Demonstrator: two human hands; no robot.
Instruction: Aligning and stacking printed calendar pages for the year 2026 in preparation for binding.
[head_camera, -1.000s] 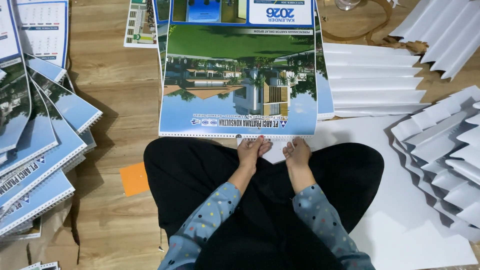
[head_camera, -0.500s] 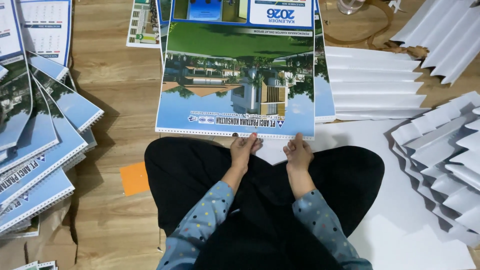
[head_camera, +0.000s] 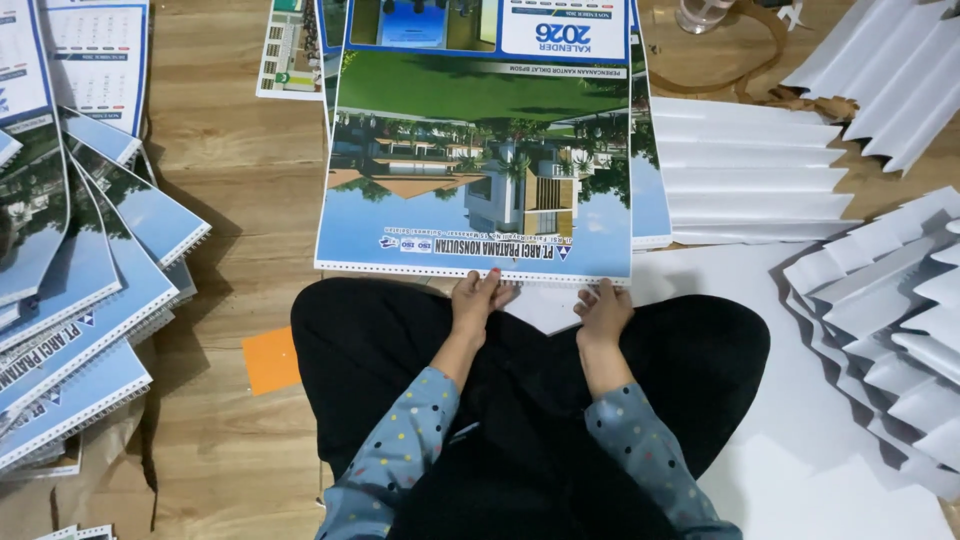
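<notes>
A large wall calendar (head_camera: 480, 150) with a picture of a building, sky and lawn lies flat on the wooden floor in front of my crossed legs, its spiral-bound edge toward me. My left hand (head_camera: 478, 300) grips that near edge left of its middle, fingers curled over the wire binding. My right hand (head_camera: 603, 308) holds the same edge further right. More calendar sheets lie stacked beneath it.
A fanned pile of bound calendars (head_camera: 70, 290) covers the floor at left. Folded white paper stacks (head_camera: 750, 170) lie at right and far right (head_camera: 890, 300). A white sheet (head_camera: 820, 440) lies under my right knee, an orange paper square (head_camera: 270, 360) at my left.
Both hands have shifted slightly along the calendar's near edge, and the calendar has slid a little to the left.
</notes>
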